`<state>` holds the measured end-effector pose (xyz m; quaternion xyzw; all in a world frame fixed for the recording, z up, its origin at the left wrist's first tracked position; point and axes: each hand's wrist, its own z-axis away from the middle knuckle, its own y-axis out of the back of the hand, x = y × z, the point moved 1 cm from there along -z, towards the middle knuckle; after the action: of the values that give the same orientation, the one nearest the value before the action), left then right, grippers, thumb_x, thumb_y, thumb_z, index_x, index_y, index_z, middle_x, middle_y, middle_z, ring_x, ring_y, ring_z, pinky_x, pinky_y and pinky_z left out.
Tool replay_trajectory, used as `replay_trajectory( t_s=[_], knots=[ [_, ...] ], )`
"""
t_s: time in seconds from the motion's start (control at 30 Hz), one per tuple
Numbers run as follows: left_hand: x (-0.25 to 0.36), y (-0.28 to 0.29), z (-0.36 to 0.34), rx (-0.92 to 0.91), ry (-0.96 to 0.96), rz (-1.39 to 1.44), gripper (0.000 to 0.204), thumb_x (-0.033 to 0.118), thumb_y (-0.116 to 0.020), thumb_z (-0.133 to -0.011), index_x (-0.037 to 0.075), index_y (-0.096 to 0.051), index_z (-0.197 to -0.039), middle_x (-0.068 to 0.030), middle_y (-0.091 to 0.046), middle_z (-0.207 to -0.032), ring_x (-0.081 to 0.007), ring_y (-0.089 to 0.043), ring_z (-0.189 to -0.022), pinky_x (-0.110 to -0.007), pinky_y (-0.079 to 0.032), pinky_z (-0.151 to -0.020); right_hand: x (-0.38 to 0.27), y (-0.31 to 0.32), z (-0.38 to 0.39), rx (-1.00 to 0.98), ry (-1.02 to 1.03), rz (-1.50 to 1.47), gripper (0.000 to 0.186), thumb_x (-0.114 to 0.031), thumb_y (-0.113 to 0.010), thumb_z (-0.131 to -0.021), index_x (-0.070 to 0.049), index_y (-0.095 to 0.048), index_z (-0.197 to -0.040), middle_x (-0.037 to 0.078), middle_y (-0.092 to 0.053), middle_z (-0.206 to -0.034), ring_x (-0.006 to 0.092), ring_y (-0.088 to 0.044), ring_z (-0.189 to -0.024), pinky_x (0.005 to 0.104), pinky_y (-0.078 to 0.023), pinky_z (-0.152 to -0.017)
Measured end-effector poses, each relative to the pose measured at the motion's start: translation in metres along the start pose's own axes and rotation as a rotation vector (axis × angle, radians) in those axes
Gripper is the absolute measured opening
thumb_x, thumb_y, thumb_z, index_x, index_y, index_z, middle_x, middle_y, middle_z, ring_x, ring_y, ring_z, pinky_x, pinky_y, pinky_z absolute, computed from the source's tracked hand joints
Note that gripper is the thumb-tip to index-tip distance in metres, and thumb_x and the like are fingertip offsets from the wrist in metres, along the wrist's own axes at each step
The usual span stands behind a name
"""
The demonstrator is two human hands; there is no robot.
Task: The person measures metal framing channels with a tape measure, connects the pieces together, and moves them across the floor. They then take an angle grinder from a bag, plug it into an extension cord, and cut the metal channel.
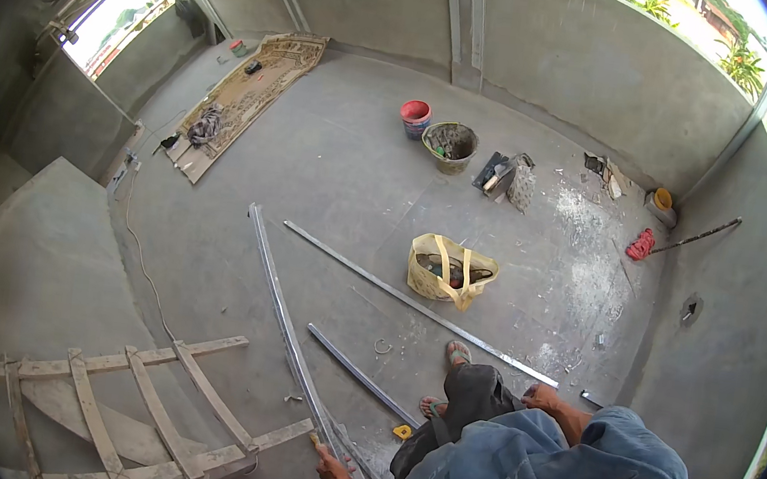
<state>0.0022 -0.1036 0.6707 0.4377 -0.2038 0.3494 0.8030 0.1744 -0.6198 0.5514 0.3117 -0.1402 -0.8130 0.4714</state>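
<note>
Long silver metal channel (281, 323), slanting across grey concrete floor (343, 177) beside the left hand (334, 471), is best steadied flat, though whether fingers of that or the right hand (540, 398) are clamped or apart cannot be told

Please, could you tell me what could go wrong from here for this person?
The sandaled feet are between a long metal strip and a shorter one, so a step might cause tripping. The yellow tape measure lies on the floor near one foot and could be stepped on. The left hand is at the long metal channel; its edges, if sharp, might cut bare skin.
</note>
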Motion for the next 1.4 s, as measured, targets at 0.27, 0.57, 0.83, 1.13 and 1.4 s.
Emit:
replay_trajectory(
  t_s=[0.27, 0.57, 0.83, 1.13, 1.4],
  knots=[
    [0.050, -0.063, 0.000, -0.203, -0.098, 0.067, 0.062, 0.056, -0.050, -0.094, -0.002, -0.068, -0.106, -0.0139, -0.065, -0.076, -0.0248, -0.064, -0.060, -0.037, -0.049, -0.041, -0.025, 0.054, -0.019, 0.322, -0.005, -0.233, 0.035, -0.035, -0.070, -0.083, -0.007, -0.079, -0.101, 0.017, -0.077, -0.097, 0.0299, -0.074, -0.091, 0.0398, -0.058, -0.084],
    [0.108, -0.106, 0.036, -0.167, -0.196, -0.057, 0.070, 0.060, -0.050, -0.095, -0.006, -0.069, -0.110, -0.0173, -0.067, -0.077, -0.0270, -0.066, -0.061, -0.037, -0.052, -0.042, -0.029, 0.121, -0.058, 0.407, 0.007, -0.343, 0.038, -0.034, -0.069, -0.084, -0.003, -0.078, -0.104, 0.021, -0.076, -0.104, 0.0332, -0.074, -0.100, 0.0406, -0.057, -0.090],
    [0.120, -0.120, 0.051, -0.106, -0.168, -0.070, 0.066, 0.057, -0.048, -0.097, -0.004, -0.071, -0.104, -0.0145, -0.067, -0.070, -0.0234, -0.065, -0.054, -0.034, -0.051, -0.041, -0.027, 0.106, -0.072, 0.363, -0.111, -0.472, 0.038, -0.035, -0.070, -0.085, -0.003, -0.078, -0.104, 0.021, -0.077, -0.100, 0.0330, -0.074, -0.098, 0.0407, -0.057, -0.089],
    [0.192, -0.159, 0.017, -0.130, -0.115, -0.152, 0.066, 0.059, -0.048, -0.096, -0.003, -0.069, -0.110, -0.0137, -0.066, -0.071, -0.0225, -0.060, -0.051, -0.032, -0.048, -0.043, -0.046, 0.071, -0.071, 0.403, -0.229, -0.513, 0.040, -0.034, -0.068, -0.087, -0.002, -0.077, -0.108, 0.015, -0.076, -0.085, 0.0222, -0.072, -0.073, 0.0370, -0.057, -0.071],
    [0.267, -0.210, -0.099, -0.241, -0.191, -0.318, 0.070, 0.060, -0.046, -0.096, -0.003, -0.071, -0.115, -0.0150, -0.069, -0.073, -0.0227, -0.063, -0.053, -0.035, -0.051, -0.044, -0.147, 0.081, -0.084, 0.457, -0.334, -0.524, 0.038, -0.036, -0.068, -0.085, -0.005, -0.078, -0.105, 0.021, -0.076, -0.102, 0.0350, -0.074, -0.099, 0.0415, -0.056, -0.090]
  ],
)
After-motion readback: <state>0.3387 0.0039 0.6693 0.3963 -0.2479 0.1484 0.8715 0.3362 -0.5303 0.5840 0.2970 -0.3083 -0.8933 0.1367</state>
